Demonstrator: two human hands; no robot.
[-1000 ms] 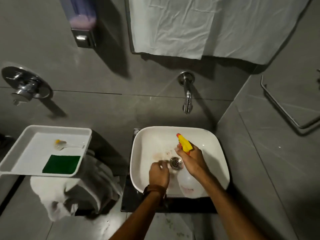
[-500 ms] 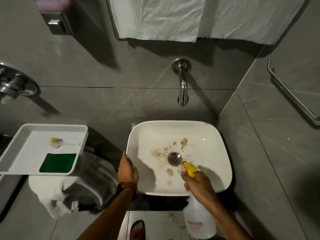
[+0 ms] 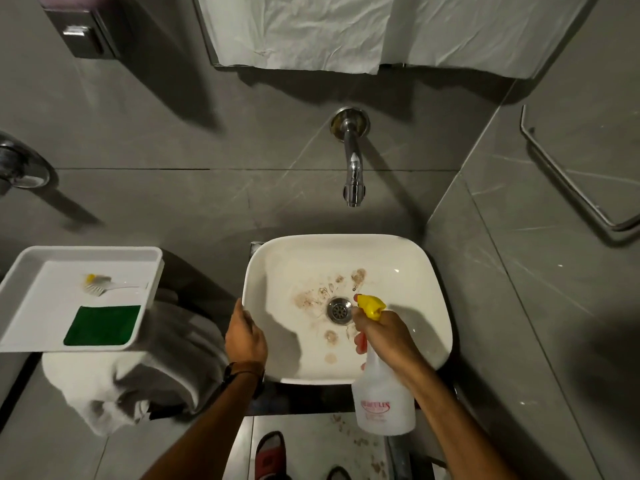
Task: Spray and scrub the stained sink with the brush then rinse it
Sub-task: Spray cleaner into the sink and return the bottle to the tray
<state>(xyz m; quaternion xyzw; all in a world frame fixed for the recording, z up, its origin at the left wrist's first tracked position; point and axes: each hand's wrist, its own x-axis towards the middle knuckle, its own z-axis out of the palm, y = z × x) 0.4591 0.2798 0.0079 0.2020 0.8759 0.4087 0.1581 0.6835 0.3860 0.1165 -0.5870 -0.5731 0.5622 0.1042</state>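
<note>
A white square sink [image 3: 408, 261] sits below a wall spout, with brown stains [image 3: 308, 297] around its metal drain [image 3: 339, 309]. My right hand [image 3: 384, 336] grips a clear spray bottle [image 3: 382, 400] with a yellow nozzle [image 3: 370, 305] that points at the stains near the drain. My left hand [image 3: 244, 337] rests on the sink's left rim, fingers curled over the edge. A small brush [image 3: 98, 285] with a yellow tip and white handle lies in a white tray [image 3: 20, 327] to the left.
A green scouring pad [image 3: 102, 325] lies in the tray beside the brush. White cloth [image 3: 138, 375] is bundled under the tray. The chrome spout [image 3: 353, 174] juts from the grey wall above the sink. A metal rail [image 3: 568, 178] is on the right wall.
My left hand left the basin and went to the sink's left rim. My right hand drew the bottle back toward me, then raised the nozzle over the drain.
</note>
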